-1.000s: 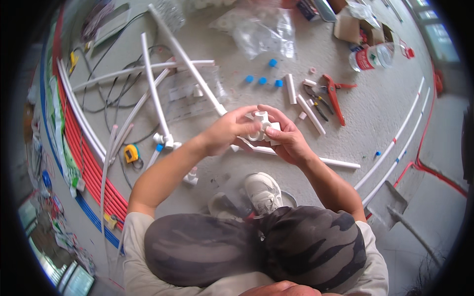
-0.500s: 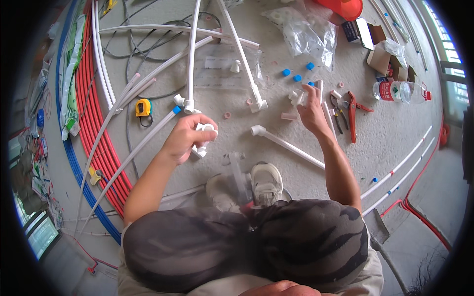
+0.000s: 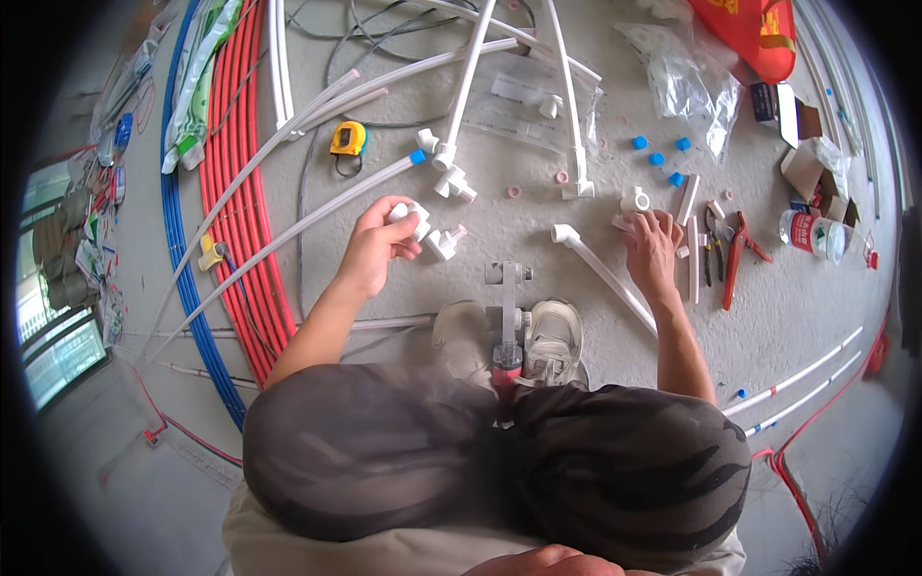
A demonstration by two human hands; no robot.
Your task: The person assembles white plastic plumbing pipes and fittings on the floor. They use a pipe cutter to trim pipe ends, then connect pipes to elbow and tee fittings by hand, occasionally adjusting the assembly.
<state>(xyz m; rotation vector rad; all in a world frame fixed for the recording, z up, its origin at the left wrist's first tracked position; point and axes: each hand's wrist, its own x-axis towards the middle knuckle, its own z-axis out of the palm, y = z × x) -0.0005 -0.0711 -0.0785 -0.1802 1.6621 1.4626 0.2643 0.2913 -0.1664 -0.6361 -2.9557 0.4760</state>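
Observation:
My left hand (image 3: pixel 373 245) is closed round a white plastic pipe fitting (image 3: pixel 413 220), held above the floor left of centre. Near it lie a white fitting with a short pinkish stub (image 3: pixel 443 244) and a white tee fitting (image 3: pixel 454 183). On the right, my right hand (image 3: pixel 654 252) reaches down with bent fingers, closed on a short pale pipe piece (image 3: pixel 621 223) that it partly hides. A white ring-shaped fitting (image 3: pixel 635 199) sits just beyond those fingertips. A white pipe with an elbow (image 3: pixel 605 272) lies between my hands.
A pipe-welding iron (image 3: pixel 509 317) stands between my shoes. Pipe cutters (image 3: pixel 738 257), pliers (image 3: pixel 712 252) and several blue caps (image 3: pixel 656 159) lie at the right. At the left are a tape measure (image 3: pixel 350 140), red pipes (image 3: pixel 235 163) and blue pipes (image 3: pixel 182 192).
The whole view has shifted, so floor things appear farther right. My right hand has lowered from beside the fittings onto the short pipe piece. My left hand still holds its fitting.

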